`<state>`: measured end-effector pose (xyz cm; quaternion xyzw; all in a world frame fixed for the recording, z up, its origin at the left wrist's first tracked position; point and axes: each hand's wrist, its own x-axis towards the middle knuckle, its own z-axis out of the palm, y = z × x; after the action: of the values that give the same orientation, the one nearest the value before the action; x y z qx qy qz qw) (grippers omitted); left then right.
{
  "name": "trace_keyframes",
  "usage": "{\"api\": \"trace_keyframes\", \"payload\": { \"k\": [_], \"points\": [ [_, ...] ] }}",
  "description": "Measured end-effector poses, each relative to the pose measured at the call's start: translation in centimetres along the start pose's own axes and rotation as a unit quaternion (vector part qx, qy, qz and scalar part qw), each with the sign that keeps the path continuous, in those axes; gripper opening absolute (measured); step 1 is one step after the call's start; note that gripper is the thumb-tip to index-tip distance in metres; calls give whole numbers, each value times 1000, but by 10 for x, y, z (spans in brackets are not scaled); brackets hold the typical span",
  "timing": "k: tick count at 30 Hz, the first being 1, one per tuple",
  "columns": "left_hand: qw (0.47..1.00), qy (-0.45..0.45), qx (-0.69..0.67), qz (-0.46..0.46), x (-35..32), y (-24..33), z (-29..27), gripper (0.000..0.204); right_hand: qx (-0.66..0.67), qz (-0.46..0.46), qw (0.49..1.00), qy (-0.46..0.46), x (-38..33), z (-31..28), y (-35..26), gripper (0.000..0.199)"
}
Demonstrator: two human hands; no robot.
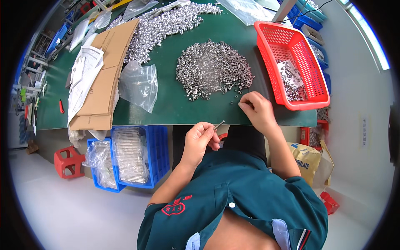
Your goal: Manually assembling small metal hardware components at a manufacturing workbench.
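My left hand (201,141) is closed at the table's front edge, pinching a thin metal pin (219,124) whose tip sticks out to the upper right. My right hand (259,109) is over the front edge of the green table, thumb and forefinger pressed together; anything between them is too small to make out. Just beyond it lies a broad pile of small silvery metal rings (196,68), with a few loose rings (236,96) near my right fingertips.
A red perforated basket (266,50) with small metal parts stands at the right. Flattened cardboard (110,54), a clear plastic bag (139,85) and a larger heap of metal parts (166,25) lie left and far. Blue crates (160,156) and a red stool (68,161) stand below.
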<state>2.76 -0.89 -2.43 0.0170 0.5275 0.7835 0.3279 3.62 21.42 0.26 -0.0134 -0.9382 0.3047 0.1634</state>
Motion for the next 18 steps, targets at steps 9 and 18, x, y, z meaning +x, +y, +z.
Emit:
{"api": "trace_keyframes", "payload": {
  "k": [9,18],
  "points": [
    [997,5,66,40,-2,2,5,15,646,293,676,-198,-18,8,-20,7],
    [986,30,139,83,-7,2,5,14,702,350,575,-234,-21,12,-25,7]
  ]
}}
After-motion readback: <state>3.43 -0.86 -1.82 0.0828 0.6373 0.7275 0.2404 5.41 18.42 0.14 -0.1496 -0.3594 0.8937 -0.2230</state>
